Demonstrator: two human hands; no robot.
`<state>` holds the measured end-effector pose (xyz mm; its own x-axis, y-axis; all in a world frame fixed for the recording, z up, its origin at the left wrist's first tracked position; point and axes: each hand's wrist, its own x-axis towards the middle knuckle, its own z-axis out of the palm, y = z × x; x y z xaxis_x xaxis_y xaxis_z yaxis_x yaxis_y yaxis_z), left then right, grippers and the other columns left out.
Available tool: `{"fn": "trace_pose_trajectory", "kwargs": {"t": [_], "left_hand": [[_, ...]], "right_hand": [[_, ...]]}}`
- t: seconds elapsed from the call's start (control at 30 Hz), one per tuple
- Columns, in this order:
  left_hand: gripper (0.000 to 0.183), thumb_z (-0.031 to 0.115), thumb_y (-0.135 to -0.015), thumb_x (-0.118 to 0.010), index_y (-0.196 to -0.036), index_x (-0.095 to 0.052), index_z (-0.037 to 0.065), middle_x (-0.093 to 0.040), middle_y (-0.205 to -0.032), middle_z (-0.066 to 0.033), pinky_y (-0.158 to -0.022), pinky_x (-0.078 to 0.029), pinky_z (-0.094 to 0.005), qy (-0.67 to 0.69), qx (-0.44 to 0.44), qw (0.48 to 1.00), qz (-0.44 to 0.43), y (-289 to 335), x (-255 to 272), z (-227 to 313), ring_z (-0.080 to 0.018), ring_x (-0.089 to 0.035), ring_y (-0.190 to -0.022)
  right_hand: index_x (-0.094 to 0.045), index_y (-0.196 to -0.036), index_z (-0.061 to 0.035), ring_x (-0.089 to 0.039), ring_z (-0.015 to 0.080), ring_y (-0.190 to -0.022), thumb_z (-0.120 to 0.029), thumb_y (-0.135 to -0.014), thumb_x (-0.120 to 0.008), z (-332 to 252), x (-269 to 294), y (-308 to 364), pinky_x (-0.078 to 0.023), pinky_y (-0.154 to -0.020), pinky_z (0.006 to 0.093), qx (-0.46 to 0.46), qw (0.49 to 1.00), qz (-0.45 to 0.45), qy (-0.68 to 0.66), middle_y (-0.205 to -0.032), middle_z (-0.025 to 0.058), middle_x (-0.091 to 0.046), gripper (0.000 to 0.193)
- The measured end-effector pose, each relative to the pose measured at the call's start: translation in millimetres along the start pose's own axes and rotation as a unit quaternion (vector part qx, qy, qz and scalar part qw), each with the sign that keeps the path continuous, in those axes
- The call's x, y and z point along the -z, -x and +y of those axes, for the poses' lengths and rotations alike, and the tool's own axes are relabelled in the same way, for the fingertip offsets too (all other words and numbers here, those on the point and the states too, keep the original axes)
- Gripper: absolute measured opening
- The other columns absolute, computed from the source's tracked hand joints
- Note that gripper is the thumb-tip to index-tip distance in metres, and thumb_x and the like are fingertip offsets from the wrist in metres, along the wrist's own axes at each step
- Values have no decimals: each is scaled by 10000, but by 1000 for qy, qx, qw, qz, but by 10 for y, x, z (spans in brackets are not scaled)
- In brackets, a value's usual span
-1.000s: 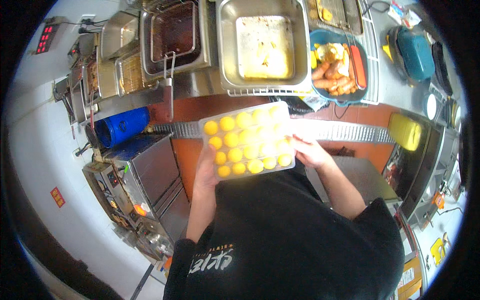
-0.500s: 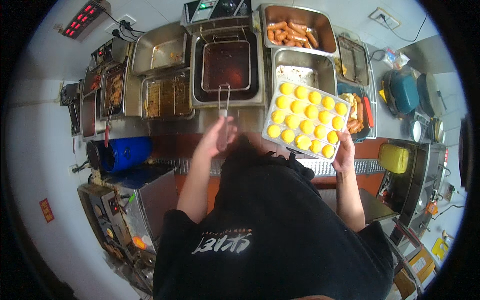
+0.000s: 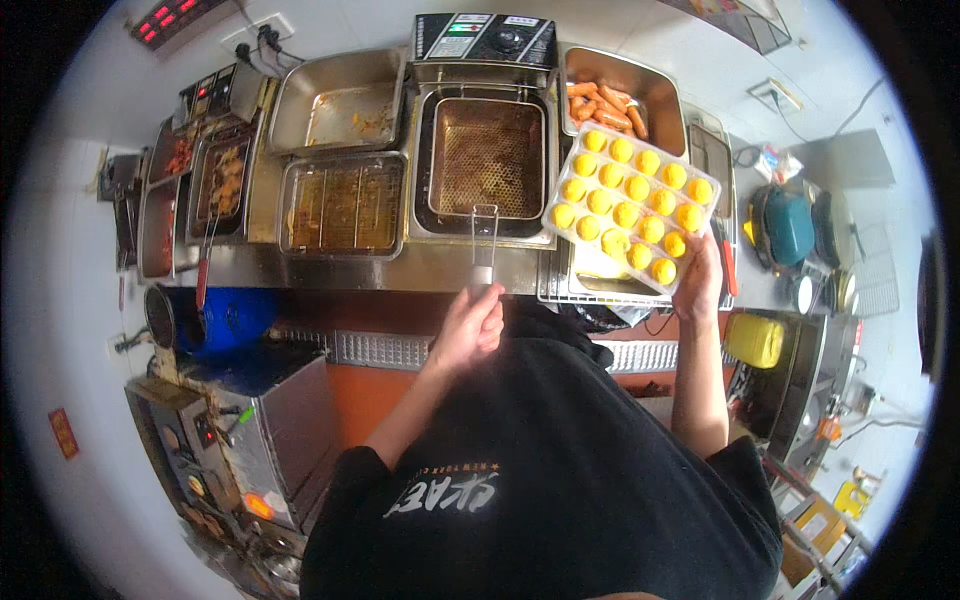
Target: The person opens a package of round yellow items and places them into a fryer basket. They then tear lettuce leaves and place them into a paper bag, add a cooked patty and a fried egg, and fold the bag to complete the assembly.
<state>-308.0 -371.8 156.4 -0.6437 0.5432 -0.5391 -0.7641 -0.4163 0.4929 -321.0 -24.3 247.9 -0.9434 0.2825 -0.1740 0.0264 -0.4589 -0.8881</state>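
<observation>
My left hand (image 3: 470, 325) is closed around the handle (image 3: 484, 275) of a fryer basket. That rectangular mesh basket (image 3: 488, 160) is at the fryer well (image 3: 425, 190), and its perforated bottom shows bare. In my right hand (image 3: 700, 275) is a clear plastic tray (image 3: 640, 275) with rows of yellow balls (image 3: 625, 213), gripped at its right edge. The tray is right of the fryer and covers much of the steel pan behind it. Sausages (image 3: 605, 105) lie in a steel pan beyond the tray.
Left of the fryer are a steel pan (image 3: 285, 110) with crumbs and a wire-racked drip pan (image 3: 300, 240). A red-handled basket (image 3: 203, 285) juts out farther left. A control box (image 3: 485, 40) stands behind the fryer. A blue drum (image 3: 240, 315) is below the counter.
My left hand has closed on the basket handle. The basket's bottom, earlier under dark oil, now shows. The view has shifted, and the tray stays in my right hand.
</observation>
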Motion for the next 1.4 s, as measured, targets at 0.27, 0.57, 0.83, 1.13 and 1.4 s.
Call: {"fn": "trace_pose_trajectory", "kwargs": {"t": [0.27, 0.57, 0.83, 1.13, 1.4], "left_hand": [[187, 277, -1124, -524, -1209, -533, 110, -422, -673, 41, -390, -298, -230, -31, -20, 998, 56, 82, -224, 99, -48, -347, -459], [193, 266, -1124, -524, -1209, -532, 93, -426, -688, 34, -412, -307, -231, -30, 6, 995, 99, 192, -554, 175, -52, -362, -484], [218, 286, -1126, -513, -1199, -528, 81, -415, -693, 35, -421, -306, -229, -3, -15, 997, 72, 274, -737, 310, -52, -363, -497], [205, 283, -1120, -523, -1185, -529, 89, -401, -686, 48, -422, -307, -227, 27, 14, 997, 65, 255, -576, 363, -47, -365, -499], [182, 267, -1119, -525, -1177, -531, 94, -435, -680, 43, -407, -313, -236, -21, 8, 999, 50, 267, -475, 378, -51, -374, -471]], "right_hand": [[-493, -1478, -3, -577, 261, -1319, -73, -984, -487, -200, -400, -627, -445, -1150, 409, 15, 997, -51, 63, -1416, 152, -598, 499], [-524, -1445, -46, -629, 180, -1193, -171, -1065, -554, -256, -1134, -1294, -525, -1009, 368, 192, 896, -196, 348, -1308, 92, -666, 401], [-528, -1324, -132, -727, 392, -832, -157, -900, -674, 151, -1609, -1312, -591, -695, 497, 262, 523, -350, 732, -1190, 180, -695, 450], [-571, -1268, -85, -733, 438, -816, -282, -999, -612, 210, -1716, -1511, -578, -742, 546, 215, 543, -390, 712, -863, 213, -745, 336], [-590, -1009, -67, -701, 421, -828, -121, -880, -694, 228, -1754, -1661, -571, -710, 501, 291, 566, -290, 715, -914, 180, -703, 174]]}}
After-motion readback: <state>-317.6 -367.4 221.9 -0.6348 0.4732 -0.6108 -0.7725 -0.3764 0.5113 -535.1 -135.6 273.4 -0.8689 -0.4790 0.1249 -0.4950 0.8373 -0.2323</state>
